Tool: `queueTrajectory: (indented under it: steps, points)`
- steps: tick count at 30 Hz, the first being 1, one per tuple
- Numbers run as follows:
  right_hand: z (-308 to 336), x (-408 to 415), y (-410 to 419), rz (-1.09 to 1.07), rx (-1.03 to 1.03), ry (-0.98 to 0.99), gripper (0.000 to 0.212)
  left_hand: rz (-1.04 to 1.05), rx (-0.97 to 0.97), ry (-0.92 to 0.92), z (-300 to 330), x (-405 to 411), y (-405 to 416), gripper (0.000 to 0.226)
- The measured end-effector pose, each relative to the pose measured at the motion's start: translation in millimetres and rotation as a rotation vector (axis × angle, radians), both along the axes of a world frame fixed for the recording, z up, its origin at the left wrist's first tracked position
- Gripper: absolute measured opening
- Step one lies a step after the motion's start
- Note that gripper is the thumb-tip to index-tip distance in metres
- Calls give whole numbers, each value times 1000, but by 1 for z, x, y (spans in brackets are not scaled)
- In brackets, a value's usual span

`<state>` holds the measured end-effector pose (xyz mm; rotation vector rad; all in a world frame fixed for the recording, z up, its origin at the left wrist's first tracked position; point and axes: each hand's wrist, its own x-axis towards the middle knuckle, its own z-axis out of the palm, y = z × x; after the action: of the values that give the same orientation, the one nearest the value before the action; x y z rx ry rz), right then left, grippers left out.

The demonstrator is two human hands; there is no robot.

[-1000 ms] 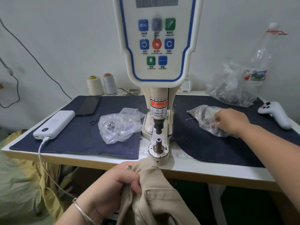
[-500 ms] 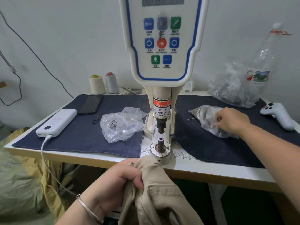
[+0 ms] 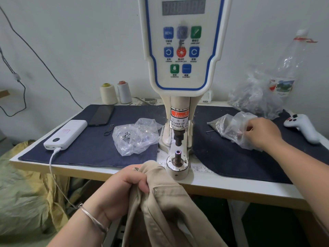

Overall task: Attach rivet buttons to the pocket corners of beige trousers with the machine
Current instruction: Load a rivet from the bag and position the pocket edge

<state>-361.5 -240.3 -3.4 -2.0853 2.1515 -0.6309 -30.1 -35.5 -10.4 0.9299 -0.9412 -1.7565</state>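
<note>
Here the left hand [image 3: 124, 191], wrist bent and bangled, bunches the beige trousers [image 3: 160, 202] in a curled fist at the table's near edge, just in front of the rivet machine [image 3: 178, 157] and its lower die. The right arm stretches across to the far right, where the right hand [image 3: 261, 134] has its fingers curled into a clear plastic bag [image 3: 231, 127] of small metal pieces lying on the dark denim cloth [image 3: 231, 157].

Thin silver bangle [image 3: 92, 219] on bare left wrist.
</note>
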Motion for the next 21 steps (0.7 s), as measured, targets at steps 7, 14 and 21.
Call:
queueTrajectory:
  steps: [7,14,21]
  points:
    - [2,-5,5,6,18,-16,21,-5,-8,0,4,-4,-5,19]
    - [8,-14,21,152,-67,-8,18,22,-10,7,4,5,-5,22]
    - [22,-22,68,30,-394,-458,3,262,-78,-198,6,22,-26,17]
